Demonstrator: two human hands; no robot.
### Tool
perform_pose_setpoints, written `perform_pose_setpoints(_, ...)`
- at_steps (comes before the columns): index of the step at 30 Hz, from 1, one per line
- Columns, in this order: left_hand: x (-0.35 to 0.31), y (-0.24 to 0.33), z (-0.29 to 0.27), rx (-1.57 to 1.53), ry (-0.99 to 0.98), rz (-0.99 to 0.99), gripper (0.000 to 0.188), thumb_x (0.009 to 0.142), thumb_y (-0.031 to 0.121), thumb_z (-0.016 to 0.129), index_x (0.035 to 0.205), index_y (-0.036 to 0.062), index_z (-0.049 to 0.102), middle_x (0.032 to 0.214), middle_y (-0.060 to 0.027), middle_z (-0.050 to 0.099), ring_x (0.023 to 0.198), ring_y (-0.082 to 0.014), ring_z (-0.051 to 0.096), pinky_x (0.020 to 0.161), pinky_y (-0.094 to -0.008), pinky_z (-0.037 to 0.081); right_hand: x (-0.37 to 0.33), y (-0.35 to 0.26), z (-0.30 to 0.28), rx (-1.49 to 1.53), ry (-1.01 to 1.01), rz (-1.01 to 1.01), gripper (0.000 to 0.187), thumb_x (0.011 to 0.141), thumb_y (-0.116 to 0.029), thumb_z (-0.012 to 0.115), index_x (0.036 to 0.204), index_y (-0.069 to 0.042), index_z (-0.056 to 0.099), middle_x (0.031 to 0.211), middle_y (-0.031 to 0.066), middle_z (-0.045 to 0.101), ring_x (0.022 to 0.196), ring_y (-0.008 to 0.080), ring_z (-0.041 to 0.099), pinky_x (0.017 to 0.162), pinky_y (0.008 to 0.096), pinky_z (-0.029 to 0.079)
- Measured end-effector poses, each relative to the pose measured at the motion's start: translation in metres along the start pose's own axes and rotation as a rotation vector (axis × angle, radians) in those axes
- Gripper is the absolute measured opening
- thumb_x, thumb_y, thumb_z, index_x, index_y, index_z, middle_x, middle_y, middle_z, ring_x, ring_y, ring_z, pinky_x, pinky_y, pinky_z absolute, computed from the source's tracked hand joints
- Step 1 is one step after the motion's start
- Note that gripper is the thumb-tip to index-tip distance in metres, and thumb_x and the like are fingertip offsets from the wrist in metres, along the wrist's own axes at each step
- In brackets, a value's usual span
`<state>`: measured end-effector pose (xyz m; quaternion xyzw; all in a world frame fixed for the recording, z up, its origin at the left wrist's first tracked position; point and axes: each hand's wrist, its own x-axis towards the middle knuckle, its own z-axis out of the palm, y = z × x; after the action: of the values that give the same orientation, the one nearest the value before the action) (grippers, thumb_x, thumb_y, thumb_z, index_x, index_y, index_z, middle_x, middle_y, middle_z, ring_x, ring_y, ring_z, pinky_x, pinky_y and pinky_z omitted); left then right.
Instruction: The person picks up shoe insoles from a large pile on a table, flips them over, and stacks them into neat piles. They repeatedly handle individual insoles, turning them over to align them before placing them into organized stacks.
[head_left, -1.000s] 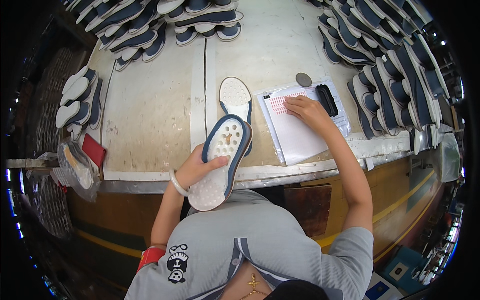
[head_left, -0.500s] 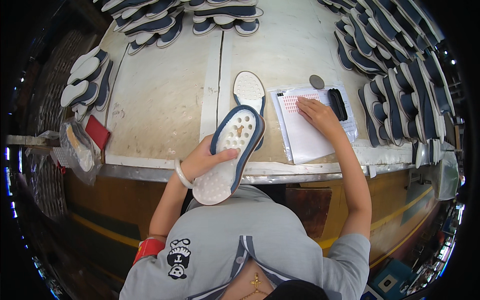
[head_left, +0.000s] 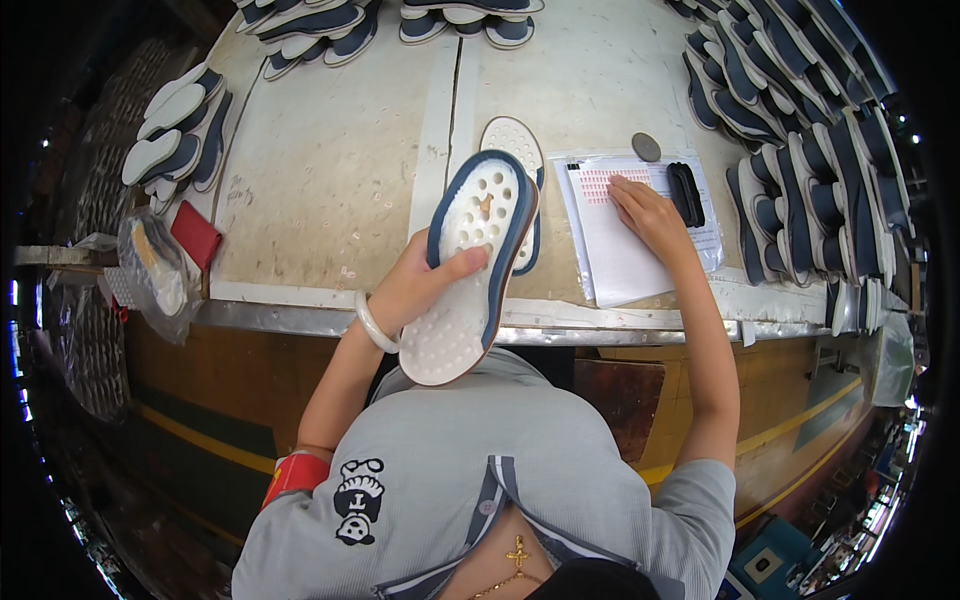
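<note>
My left hand is closed around the middle of a shoe sole, thumb across its white inner face. The sole has a dark blue rim, round holes at its upper end and a small brown mark among them. It is held tilted above the table's near edge. Partly hidden behind it, a second sole lies on the tabletop. My right hand rests with fingers extended on a sheet of small red-printed labels. White paper lies under that hand.
A black case and a grey round disc are beside the papers. Stacked blue-and-white soles line the table's right side, with more at the far edge and left. A red pouch and a plastic-bagged sole sit at left.
The view has shifted slightly. The sole in my left hand has come up a little and covers more of the second sole. My right hand stays on the label sheet.
</note>
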<state>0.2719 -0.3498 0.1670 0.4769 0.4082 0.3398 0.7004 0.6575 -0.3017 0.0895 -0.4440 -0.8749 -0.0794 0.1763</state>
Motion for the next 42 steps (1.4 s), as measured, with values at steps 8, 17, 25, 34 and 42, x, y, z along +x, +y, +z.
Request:
perform_pose_setpoints(8, 0.003, 0.011, 0.009, -0.217, 0.142, -0.005, 0.052, 0.096, 0.034, 0.069, 0.132, 0.0003, 0.053, 0.114, -0.0070, 0.066, 0.098, -0.0113, 0.065, 0.082, -0.0270, 0.055, 0.019, -0.030, -0.001, 0.040, 0.285, 0.153, 0.028, 0.079, 0.001, 0.075, 0.107, 0.000, 0.067, 0.102, 0.0122, 0.074, 0.085, 0.0267, 0.073, 0.072, 0.0332, 0.060)
perform_pose_setpoints(17, 0.011, 0.000, 0.008, -0.368, 0.067, -0.143, 0.048, 0.102, 0.031, 0.060, 0.141, 0.0049, 0.048, 0.121, -0.0056, 0.065, 0.102, -0.0124, 0.066, 0.083, -0.0285, 0.056, 0.106, -0.131, -0.031, 0.109, 0.753, -0.053, 0.029, 0.073, 0.011, 0.074, 0.100, 0.005, 0.067, 0.101, 0.0168, 0.074, 0.081, 0.0247, 0.074, 0.065, 0.0288, 0.060)
perform_pose_setpoints(25, 0.012, -0.004, 0.007, -0.359, 0.053, -0.124, 0.051, 0.100, 0.036, 0.062, 0.139, 0.0048, 0.049, 0.116, -0.0041, 0.065, 0.098, -0.0096, 0.065, 0.081, -0.0258, 0.056, 0.111, -0.142, -0.029, 0.178, 0.687, -0.082, 0.030, 0.076, 0.007, 0.073, 0.104, 0.007, 0.067, 0.101, 0.0200, 0.072, 0.082, 0.0267, 0.074, 0.065, 0.0303, 0.061)
perform_pose_setpoints(34, 0.013, -0.005, 0.008, -0.354, -0.012, -0.167, 0.047, 0.101, 0.033, 0.060, 0.137, 0.0033, 0.053, 0.121, -0.0054, 0.066, 0.102, -0.0121, 0.066, 0.086, -0.0273, 0.056, 0.096, -0.146, -0.024, 0.223, 0.604, 0.015, 0.035, 0.075, 0.008, 0.073, 0.109, 0.009, 0.066, 0.110, 0.0241, 0.071, 0.085, 0.0298, 0.074, 0.067, 0.0307, 0.060)
perform_pose_setpoints(42, 0.014, 0.004, -0.001, -0.437, -0.047, -0.117, 0.049, 0.102, 0.033, 0.058, 0.142, 0.0073, 0.046, 0.117, -0.0054, 0.065, 0.099, -0.0110, 0.066, 0.080, -0.0270, 0.058, 0.111, -0.159, -0.023, 0.279, 0.575, -0.002, 0.038, 0.074, 0.012, 0.068, 0.112, 0.008, 0.068, 0.121, 0.0250, 0.068, 0.085, 0.0302, 0.075, 0.067, 0.0291, 0.060)
